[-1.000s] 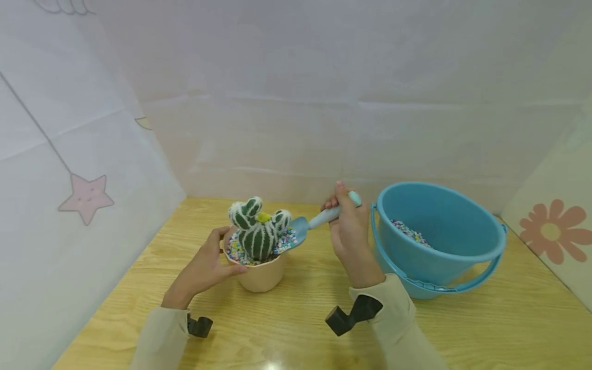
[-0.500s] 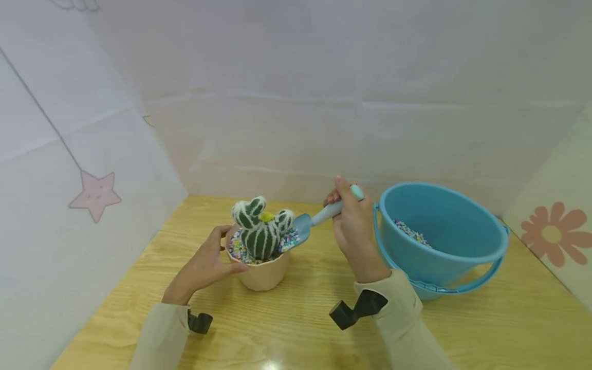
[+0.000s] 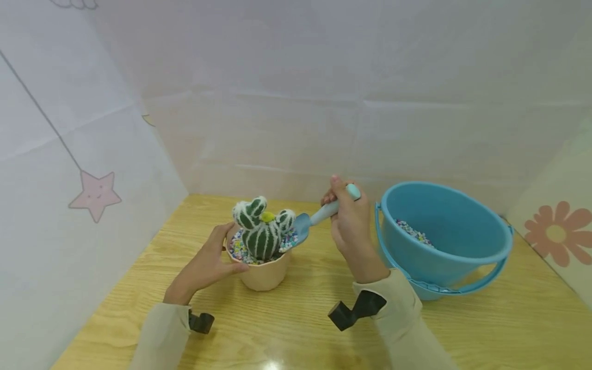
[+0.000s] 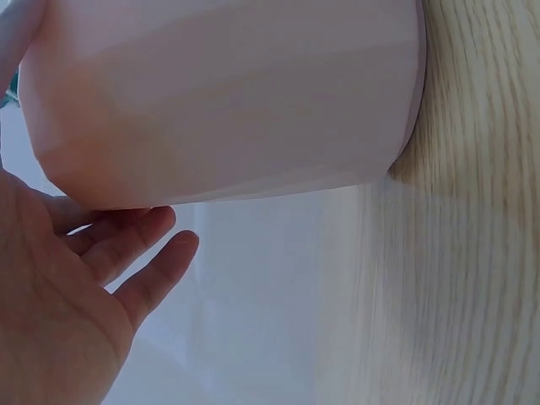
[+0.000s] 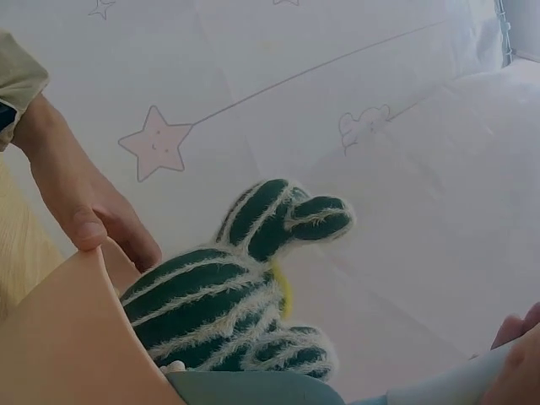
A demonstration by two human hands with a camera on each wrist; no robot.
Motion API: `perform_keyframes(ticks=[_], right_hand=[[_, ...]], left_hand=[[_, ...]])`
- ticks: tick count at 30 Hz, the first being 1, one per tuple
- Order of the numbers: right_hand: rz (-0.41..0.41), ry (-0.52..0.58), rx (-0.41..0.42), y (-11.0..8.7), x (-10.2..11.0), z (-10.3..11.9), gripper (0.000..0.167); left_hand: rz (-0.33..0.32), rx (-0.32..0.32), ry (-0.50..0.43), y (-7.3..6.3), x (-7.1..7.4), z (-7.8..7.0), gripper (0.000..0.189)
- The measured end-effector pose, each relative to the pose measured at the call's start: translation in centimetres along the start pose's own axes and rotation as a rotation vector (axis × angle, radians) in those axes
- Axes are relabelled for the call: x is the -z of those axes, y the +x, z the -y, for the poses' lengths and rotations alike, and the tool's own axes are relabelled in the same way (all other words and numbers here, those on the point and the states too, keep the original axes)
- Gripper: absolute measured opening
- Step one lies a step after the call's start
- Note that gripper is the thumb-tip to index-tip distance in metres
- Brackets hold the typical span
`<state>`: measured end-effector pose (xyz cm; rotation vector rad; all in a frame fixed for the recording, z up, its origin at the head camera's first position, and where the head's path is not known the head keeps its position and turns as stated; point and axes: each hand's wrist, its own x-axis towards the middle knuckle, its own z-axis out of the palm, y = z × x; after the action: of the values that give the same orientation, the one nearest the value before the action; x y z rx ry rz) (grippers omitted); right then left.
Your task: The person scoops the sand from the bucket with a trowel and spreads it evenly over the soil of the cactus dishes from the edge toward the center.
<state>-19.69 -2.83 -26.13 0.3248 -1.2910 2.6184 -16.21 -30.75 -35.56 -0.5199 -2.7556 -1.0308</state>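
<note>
A peach flower pot (image 3: 263,277) stands on the table, holding a green and white striped knitted cactus (image 3: 261,241) with a yellow top. Coloured pebbles (image 3: 238,247) surround the cactus. My left hand (image 3: 206,264) holds the pot at its left side, thumb over the front rim and fingers behind. My right hand (image 3: 350,226) grips the pale handle of a small blue garden trowel (image 3: 302,226). The trowel slopes down to the pot's right rim, blade tip over the pebbles beside the cactus. In the right wrist view, the trowel blade (image 5: 253,388) lies against the rim below the cactus.
A large blue bucket (image 3: 444,272) stands right of my right hand, its handle hanging in front. More coloured pebbles (image 3: 413,234) lie inside. Pale printed cloth (image 3: 277,144) closes off the back and sides of the wooden table (image 3: 277,329).
The trowel's handle end has risen slightly, tilting the trowel a little steeper at the rim. My left hand has kept its hold on the pot. The head view has shifted a little.
</note>
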Motion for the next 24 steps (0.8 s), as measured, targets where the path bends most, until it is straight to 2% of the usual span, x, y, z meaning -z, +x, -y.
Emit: perform_keyframes(ticks=[7,24], right_hand=[[0.024,-0.034,-0.005,0.1,0.0,0.8,0.029],[0.036,-0.038,0.016,0.2,0.0,1.6,0.03]], left_hand=[[0.044,0.069,-0.046,0.1,0.0,0.0,0.102],[0.066,0.048,-0.061,0.3,0.1,0.4,0.099]])
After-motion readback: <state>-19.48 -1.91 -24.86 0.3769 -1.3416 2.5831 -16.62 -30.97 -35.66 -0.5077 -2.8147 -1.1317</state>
